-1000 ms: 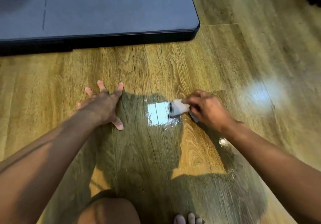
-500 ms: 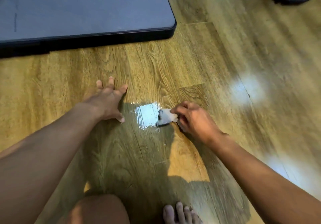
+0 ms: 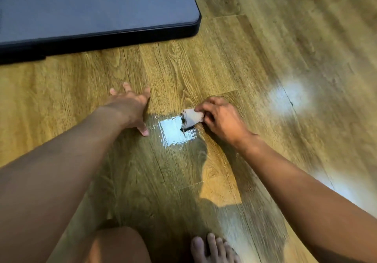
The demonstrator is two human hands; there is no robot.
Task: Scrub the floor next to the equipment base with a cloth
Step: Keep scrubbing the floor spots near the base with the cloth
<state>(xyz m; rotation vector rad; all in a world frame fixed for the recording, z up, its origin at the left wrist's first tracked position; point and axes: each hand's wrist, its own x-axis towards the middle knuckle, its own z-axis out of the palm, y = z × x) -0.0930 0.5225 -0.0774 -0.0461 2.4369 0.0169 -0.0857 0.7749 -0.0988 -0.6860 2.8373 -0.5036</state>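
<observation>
Floor: the glossy brown wood-grain plank floor [image 3: 265, 75] fills the view. It looks hard and smooth, and where it is wet it will probably be slippery underhand.

Equipment base: the flat dark grey slab with a black rounded rim [image 3: 91, 7] lies far left, its near edge well apart from the working spot.

Wet patch: 1 shiny film of liquid [image 3: 173, 132] sits on the planks between the 2 hands, reflecting light.

Left hand [image 3: 130, 107]: flat on the floor just left of the patch, fingers straight and spread, holding nothing; judged to be bracing the body.

Right hand [image 3: 220, 118]: fingers curled around the right end of the cloth, pressing it to the floor.

Cloth: the small white crumpled wad with a dark soiled left edge [image 3: 191, 117] rests at the far right margin of the wet patch, touching the floor.

Handling assessment: the wad appears light, soft and limp, and likely damp. It will fold or roll under a sideways push unless bunched firmly. The present hold at the clean right end looks sound, as it leaves the soiled edge free to work. Pressure should come from fingertips directly above the contact area. Nothing here looks fragile.
</observation>
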